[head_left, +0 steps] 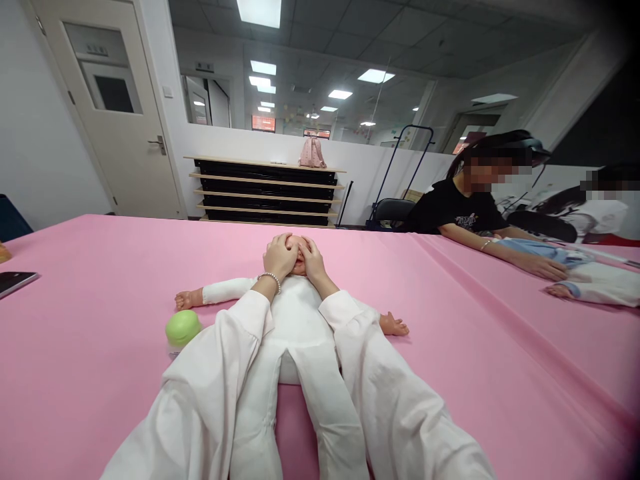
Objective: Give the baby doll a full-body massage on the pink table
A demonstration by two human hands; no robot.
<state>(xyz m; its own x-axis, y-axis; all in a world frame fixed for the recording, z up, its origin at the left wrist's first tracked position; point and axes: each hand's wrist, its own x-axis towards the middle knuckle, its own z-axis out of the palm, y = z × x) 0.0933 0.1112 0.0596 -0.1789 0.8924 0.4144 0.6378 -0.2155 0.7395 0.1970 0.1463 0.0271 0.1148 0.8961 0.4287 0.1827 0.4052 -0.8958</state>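
Observation:
A baby doll (300,310) with a white cloth body lies on its back on the pink-covered table, head away from me and arms spread out to both sides. My left hand (279,257), with a beaded bracelet at the wrist, is curved round the left side of the doll's head (299,244). On the opposite side my right hand (314,260) cups the head too, thumb near the middle of the face. Both hands cover most of the face, so only a strip between them shows. The doll's legs stretch toward me between my white sleeves.
A light green round object (183,327) sits left of the doll, near its hand. A phone (17,283) lies at the table's left edge. To the right, a co-worker (467,203) in a black top handles another doll (600,281). Shelves (267,185) stand behind the table.

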